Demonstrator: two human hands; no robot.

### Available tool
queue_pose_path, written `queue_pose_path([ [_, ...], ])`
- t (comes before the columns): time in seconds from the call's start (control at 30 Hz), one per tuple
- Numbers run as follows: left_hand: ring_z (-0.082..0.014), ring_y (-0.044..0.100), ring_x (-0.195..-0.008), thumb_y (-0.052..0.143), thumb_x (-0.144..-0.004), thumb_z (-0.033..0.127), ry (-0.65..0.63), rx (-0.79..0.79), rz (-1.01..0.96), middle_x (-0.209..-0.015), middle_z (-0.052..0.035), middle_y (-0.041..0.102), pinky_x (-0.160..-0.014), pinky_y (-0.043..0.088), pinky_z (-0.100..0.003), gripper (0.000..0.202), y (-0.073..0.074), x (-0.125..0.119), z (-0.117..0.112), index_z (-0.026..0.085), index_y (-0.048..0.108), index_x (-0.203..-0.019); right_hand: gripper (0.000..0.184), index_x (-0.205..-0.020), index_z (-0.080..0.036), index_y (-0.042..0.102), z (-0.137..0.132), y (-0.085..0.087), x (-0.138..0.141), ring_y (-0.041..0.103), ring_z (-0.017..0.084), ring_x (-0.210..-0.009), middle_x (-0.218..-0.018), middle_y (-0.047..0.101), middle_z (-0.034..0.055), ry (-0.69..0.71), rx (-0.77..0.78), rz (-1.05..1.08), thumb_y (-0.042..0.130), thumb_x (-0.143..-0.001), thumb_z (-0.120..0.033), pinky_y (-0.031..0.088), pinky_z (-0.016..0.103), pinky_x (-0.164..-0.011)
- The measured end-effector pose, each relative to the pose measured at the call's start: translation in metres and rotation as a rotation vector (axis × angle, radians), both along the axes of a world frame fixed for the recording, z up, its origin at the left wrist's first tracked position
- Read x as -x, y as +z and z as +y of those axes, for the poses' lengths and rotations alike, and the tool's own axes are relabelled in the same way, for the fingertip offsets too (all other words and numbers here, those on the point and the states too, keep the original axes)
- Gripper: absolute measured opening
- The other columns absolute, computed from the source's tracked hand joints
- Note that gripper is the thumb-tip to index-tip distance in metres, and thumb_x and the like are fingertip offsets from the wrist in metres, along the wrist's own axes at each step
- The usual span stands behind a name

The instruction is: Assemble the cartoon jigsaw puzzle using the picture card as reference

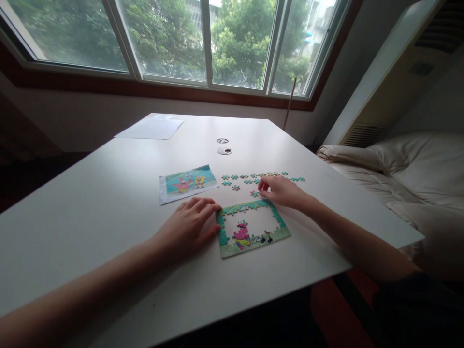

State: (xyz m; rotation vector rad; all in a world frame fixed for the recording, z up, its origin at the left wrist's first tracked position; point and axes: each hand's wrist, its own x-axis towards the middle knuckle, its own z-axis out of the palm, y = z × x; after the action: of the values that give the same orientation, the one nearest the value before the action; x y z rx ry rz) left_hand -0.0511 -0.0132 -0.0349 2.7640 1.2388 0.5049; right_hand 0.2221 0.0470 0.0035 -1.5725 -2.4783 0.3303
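Observation:
A partly filled jigsaw puzzle (232,252) lies on the white table, its border joined and a pink cartoon figure put together at the lower left inside. My left hand (190,222) rests beside it, fingers apart, with the thumb and index fingertips touching its left edge. Just above the puzzle's top edge, my right hand (277,190) has its fingers pinched at a small teal and pink puzzle piece (254,194). Several loose puzzle pieces (235,177) lie in rows behind that hand. A printed reference picture (188,181) of the cartoon scene lies left of them.
White paper sheets (150,129) lie at the far left of the table (90,203). Two round cable-hole covers (224,151) sit in the tabletop farther back. A cream leather sofa (416,164) stands to the right, and windows (174,38) are beyond the far edge.

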Motion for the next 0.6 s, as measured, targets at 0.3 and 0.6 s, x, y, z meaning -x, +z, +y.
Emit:
queue_pose_path([
  [0.3, -0.028, 0.048, -0.109, 0.046, -0.088, 0.039, 0.012, -0.008, 0.005, -0.118, -0.009, 0.054, -0.092, 0.04, -0.047, 0.033, 0.0, -0.001, -0.001, 0.022, 0.052, -0.116, 0.016, -0.085, -0.019, 0.061, 0.002, -0.002, 0.012, 0.056, 0.02, -0.085, -0.091, 0.064, 0.0067, 0.044, -0.082, -0.118, 0.054, -0.081, -0.032, 0.039, 0.03, -0.071],
  [0.6, -0.0274, 0.047, -0.108, 0.046, -0.089, 0.038, 0.009, -0.026, 0.02, -0.116, -0.0094, 0.054, -0.09, 0.041, -0.046, 0.031, 0.0, -0.001, -0.001, 0.022, 0.051, -0.115, 0.034, -0.092, -0.017, 0.061, 0.038, -0.012, 0.051, 0.056, 0.019, -0.084, -0.095, 0.063, 0.0089, 0.152, 0.018, -0.061, 0.057, -0.077, -0.047, 0.041, 0.028, -0.069],
])
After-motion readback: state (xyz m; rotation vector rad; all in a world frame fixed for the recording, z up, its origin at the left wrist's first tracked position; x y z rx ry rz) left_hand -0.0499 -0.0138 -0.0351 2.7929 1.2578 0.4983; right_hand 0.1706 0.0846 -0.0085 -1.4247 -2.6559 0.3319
